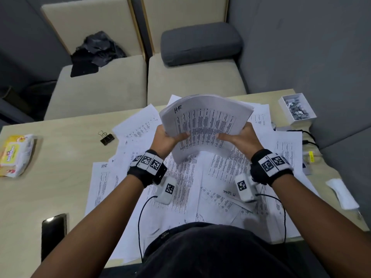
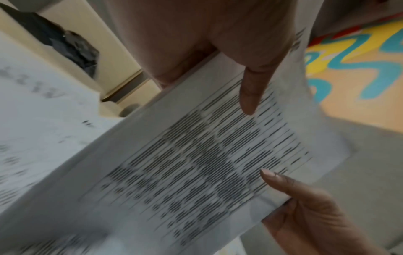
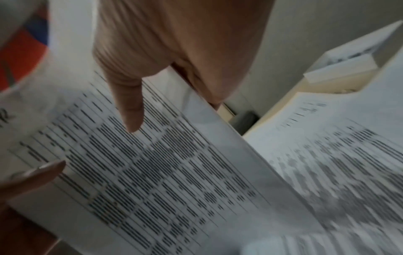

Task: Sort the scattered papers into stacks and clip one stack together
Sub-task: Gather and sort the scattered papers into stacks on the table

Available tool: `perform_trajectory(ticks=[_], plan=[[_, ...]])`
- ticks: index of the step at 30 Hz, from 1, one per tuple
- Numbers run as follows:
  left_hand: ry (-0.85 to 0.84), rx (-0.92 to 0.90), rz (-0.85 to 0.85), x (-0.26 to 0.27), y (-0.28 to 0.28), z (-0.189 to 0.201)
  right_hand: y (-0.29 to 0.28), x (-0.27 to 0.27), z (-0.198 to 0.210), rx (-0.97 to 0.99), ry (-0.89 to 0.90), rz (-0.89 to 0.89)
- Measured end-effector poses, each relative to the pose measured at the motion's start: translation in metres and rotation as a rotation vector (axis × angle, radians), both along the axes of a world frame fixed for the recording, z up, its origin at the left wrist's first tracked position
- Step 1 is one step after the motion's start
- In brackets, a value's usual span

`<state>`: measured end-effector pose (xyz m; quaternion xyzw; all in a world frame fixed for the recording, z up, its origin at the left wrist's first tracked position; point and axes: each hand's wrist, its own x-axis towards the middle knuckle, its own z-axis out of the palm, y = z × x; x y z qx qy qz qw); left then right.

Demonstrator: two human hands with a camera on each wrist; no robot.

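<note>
Fingers of the left hand (image 1: 168,139) and right hand (image 1: 242,136) pinch a stack of papers (image 1: 206,121) at its two sides, thumbs on top, held above the loose sheets (image 1: 180,185) covering the bench (image 1: 60,167). Left of them lies a binder clip (image 1: 106,137). Left wrist view: both thumbs press the printed top page (image 2: 196,163). Right wrist view: the same grip, blurred (image 3: 163,172).

Bare forearms wear black wrist straps (image 1: 147,169) bearing white coded tags, white camera modules (image 1: 167,190) trailing black cables (image 1: 140,221); black shirt (image 1: 210,251).
</note>
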<state>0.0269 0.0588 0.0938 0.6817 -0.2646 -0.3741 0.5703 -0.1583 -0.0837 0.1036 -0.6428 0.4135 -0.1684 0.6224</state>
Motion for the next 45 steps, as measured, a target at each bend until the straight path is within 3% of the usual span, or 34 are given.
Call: perform_trajectory(ticks=[3,7,9,11,13,15,17,19,22,25,29,31,36,39,45], plan=[[0.028,-0.084,0.027,0.007,-0.005,0.007,-0.008,0.01,0.007,0.005,-0.035,-0.044],[-0.103,0.027,0.036,0.007,-0.009,-0.009,-0.009,0.026,0.009,-0.005,0.046,-0.068],[-0.171,0.079,0.062,0.011,-0.009,-0.011,-0.015,0.028,0.023,-0.105,0.008,-0.106],[-0.246,0.137,0.063,0.018,-0.011,-0.004,-0.027,0.025,0.046,-0.343,-0.125,-0.111],[-0.406,0.191,-0.01,0.025,-0.015,0.009,-0.04,0.023,0.076,-0.715,-0.106,0.003],[-0.61,0.202,-0.151,0.025,-0.023,0.029,-0.047,0.03,0.103,-0.971,0.077,0.255],[-0.762,0.176,-0.285,0.022,-0.036,0.047,-0.051,0.041,0.113,-0.985,0.257,0.492],[-0.836,0.143,-0.35,0.024,-0.048,0.059,-0.054,0.049,0.107,-1.008,0.353,0.582],[-0.753,0.155,-0.298,0.053,-0.047,0.059,-0.068,0.037,0.099,-0.932,0.295,0.392],[-0.617,0.212,-0.107,0.092,-0.021,0.043,-0.087,0.002,0.097,-0.681,0.116,0.189],[-0.021,0.041,0.104,0.103,0.007,0.027,-0.09,-0.021,0.081,-0.387,-0.108,0.037],[0.117,-0.031,0.065,0.093,0.005,0.025,-0.085,-0.02,0.066,-0.289,-0.185,0.018],[0.097,-0.199,0.099,0.073,-0.008,0.039,-0.067,-0.018,0.051,-0.142,-0.248,-0.007],[0.089,-0.195,0.088,0.075,-0.003,0.029,-0.057,-0.025,0.032,-0.106,-0.225,-0.026],[0.195,0.072,0.121,0.037,0.04,-0.04,-0.026,-0.053,-0.067,0.08,0.158,-0.018]])
